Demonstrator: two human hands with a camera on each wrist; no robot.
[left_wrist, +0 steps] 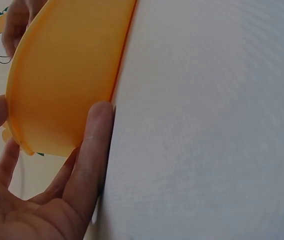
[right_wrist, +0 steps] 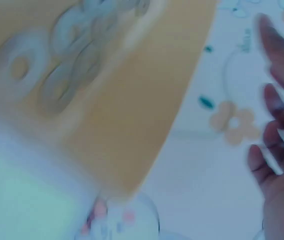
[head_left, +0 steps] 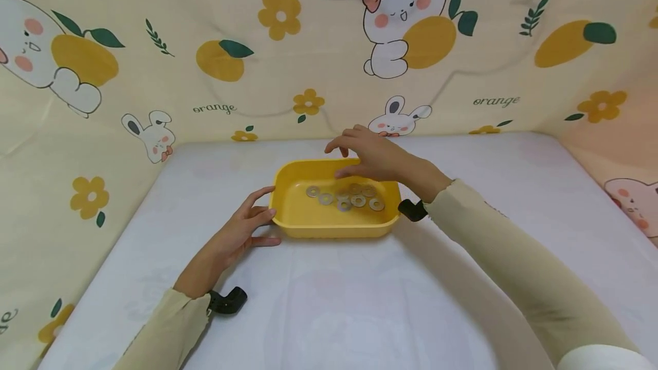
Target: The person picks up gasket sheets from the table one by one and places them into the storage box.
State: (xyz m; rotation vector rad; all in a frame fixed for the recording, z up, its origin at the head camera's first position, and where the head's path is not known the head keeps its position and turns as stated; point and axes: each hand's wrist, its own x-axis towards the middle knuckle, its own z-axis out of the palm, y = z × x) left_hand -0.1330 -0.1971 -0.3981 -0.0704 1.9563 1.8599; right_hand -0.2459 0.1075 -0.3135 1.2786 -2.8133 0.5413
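Observation:
A yellow plastic tray (head_left: 336, 232) sits on the white-covered table, with several flat metal washers (head_left: 358, 201) lying loose on its bottom. My left hand (head_left: 236, 233) is at the tray's left end, its spread fingers touching the outer wall and rim. In the left wrist view, the thumb (left_wrist: 98, 135) lies along the wall near the tabletop. Above the tray's back right part hovers my right hand (head_left: 377, 156), fingers apart and loosely bent, with nothing seen in them. The right wrist view shows blurred washers (right_wrist: 19, 65) in the tray, apart from that hand.
White cloth (head_left: 329, 301) covers the tabletop around the tray. Behind and at the sides hangs a cream curtain (head_left: 329, 73) printed with rabbits, oranges and flowers. Dark wrist-worn devices (head_left: 228, 300) show at both cuffs.

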